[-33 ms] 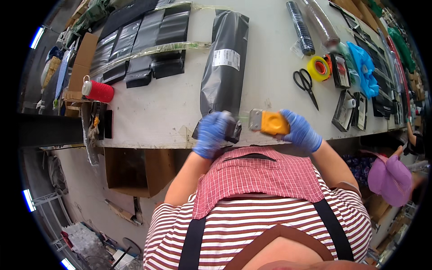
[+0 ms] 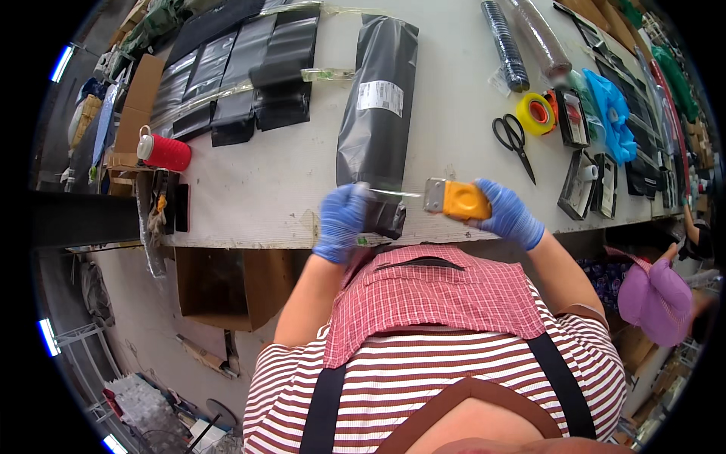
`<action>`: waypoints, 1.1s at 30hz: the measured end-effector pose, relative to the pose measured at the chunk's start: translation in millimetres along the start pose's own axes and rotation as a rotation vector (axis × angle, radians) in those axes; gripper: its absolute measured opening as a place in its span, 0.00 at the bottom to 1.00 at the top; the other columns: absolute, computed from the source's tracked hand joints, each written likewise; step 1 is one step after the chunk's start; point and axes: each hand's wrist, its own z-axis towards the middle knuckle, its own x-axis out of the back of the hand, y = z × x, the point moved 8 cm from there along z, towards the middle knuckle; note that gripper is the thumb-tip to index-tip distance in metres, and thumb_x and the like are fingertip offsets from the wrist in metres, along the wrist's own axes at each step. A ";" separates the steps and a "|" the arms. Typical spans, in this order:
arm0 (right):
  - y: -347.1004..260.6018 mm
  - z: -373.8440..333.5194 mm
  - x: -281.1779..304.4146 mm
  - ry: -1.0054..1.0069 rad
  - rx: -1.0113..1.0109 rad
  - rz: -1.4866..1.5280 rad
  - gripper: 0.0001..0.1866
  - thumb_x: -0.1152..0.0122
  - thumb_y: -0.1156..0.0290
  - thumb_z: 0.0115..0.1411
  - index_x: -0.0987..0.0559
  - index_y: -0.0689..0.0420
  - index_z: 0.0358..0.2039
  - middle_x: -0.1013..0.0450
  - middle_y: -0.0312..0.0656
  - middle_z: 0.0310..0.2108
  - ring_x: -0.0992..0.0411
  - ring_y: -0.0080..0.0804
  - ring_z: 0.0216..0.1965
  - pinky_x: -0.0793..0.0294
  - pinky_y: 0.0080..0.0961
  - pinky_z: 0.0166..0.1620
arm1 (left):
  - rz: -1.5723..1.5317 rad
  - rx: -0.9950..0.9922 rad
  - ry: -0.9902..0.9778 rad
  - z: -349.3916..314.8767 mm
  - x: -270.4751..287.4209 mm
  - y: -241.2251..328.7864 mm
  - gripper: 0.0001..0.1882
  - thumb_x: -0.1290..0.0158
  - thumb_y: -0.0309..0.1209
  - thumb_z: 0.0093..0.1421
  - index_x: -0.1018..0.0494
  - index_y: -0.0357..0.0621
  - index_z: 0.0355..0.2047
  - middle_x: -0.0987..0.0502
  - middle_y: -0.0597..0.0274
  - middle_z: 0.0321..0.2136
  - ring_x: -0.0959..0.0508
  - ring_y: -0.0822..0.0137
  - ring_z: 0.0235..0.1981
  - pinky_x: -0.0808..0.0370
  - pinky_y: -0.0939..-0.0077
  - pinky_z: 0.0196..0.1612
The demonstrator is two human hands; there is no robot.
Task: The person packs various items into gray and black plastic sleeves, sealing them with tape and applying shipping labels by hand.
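Note:
A long black plastic parcel with a white label lies lengthwise in front of me, its folded near end close to the table edge. My left hand, in a blue glove, is closed at the left of that end, thumb and fingers pinched at a strip of clear tape. Rightward across the parcel's end, the strip runs toward a yellow tape dispenser with a metal front. Gloved in blue too, my right hand is wrapped round the dispenser's right side.
Black scissors, a yellow tape roll and small black boxes lie to the right. Wrapped rolls stretch behind them. Black parcels and a red bottle are at the left. An open carton stands below the table.
My left hand has shifted slightly left, away from the parcel's end. The dispenser has moved a little right and up, and the tape strip between the hands shows plainly now.

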 end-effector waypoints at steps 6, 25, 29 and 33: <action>15.6 20.5 -29.8 -0.160 -0.017 -0.161 0.34 0.26 0.58 0.43 0.28 0.63 0.48 0.26 0.55 0.41 0.26 0.52 0.42 0.25 0.39 0.47 | 1.031 -0.140 0.257 25.8 57.2 -42.0 0.17 0.50 0.42 0.64 0.25 0.39 0.39 0.21 0.51 0.34 0.23 0.48 0.35 0.26 0.59 0.41; -107.7 129.0 -106.9 -0.064 0.149 0.038 0.30 0.31 0.55 0.48 0.28 0.60 0.46 0.25 0.55 0.39 0.26 0.54 0.41 0.25 0.41 0.44 | 0.892 -0.221 0.240 6.5 83.8 -43.6 0.49 0.29 0.38 0.42 0.41 0.44 0.63 0.35 0.43 0.57 0.34 0.46 0.59 0.34 0.58 0.59; -57.6 77.5 -88.2 -0.236 0.061 -0.086 0.32 0.31 0.56 0.49 0.29 0.60 0.50 0.26 0.55 0.41 0.26 0.52 0.43 0.25 0.40 0.46 | 0.118 -0.225 0.136 25.3 138.8 -100.5 0.43 0.31 0.34 0.44 0.37 0.46 0.61 0.33 0.43 0.56 0.33 0.46 0.57 0.34 0.58 0.59; -18.2 38.9 -74.9 -0.184 -0.020 -0.205 0.32 0.31 0.55 0.49 0.29 0.61 0.49 0.25 0.55 0.40 0.25 0.52 0.42 0.25 0.40 0.45 | 1.045 -0.284 0.320 24.3 123.4 -54.7 0.44 0.32 0.41 0.46 0.38 0.54 0.63 0.36 0.39 0.57 0.35 0.42 0.58 0.36 0.58 0.61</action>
